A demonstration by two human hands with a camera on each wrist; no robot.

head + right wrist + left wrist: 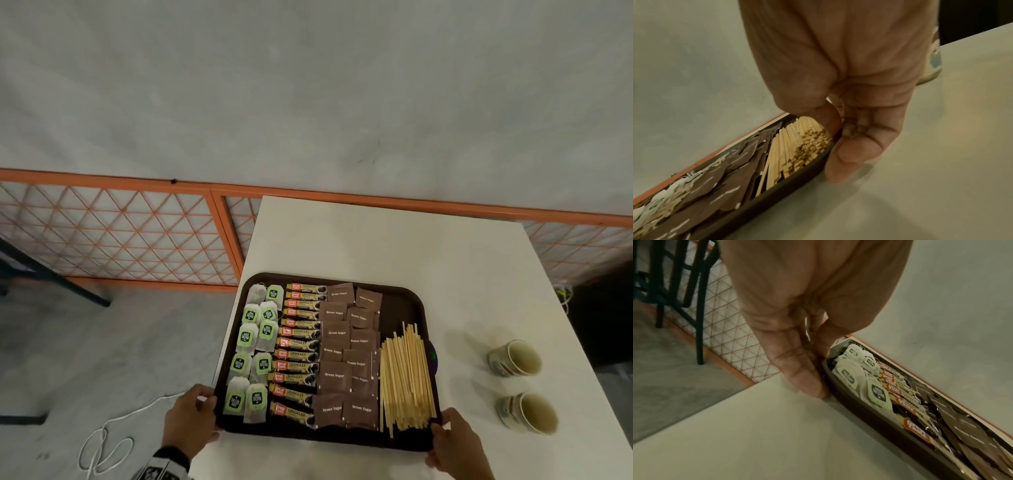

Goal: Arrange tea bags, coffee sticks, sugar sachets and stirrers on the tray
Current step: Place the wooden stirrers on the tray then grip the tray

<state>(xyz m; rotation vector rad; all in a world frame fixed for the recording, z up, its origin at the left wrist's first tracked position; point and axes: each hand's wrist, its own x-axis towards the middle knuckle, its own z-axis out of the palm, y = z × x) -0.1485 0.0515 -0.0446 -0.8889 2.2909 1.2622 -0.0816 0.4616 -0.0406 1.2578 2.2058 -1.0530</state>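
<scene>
Four groups already lie sorted on tray: tea bags left, coffee sticks next, sugar sachets after, stirrers right. Tray sits on table, left edge overhanging.

Risk, judged: uneven lift or jerk tilts tray, loose stirrers roll, sachet rows slide and mix; shove leftward could tip it off table.

Left hand pinches near-left corner, thumb over rim. Right hand pinches near-right corner, thumb inside rim touching stirrer ends, fingers outside.
</scene>
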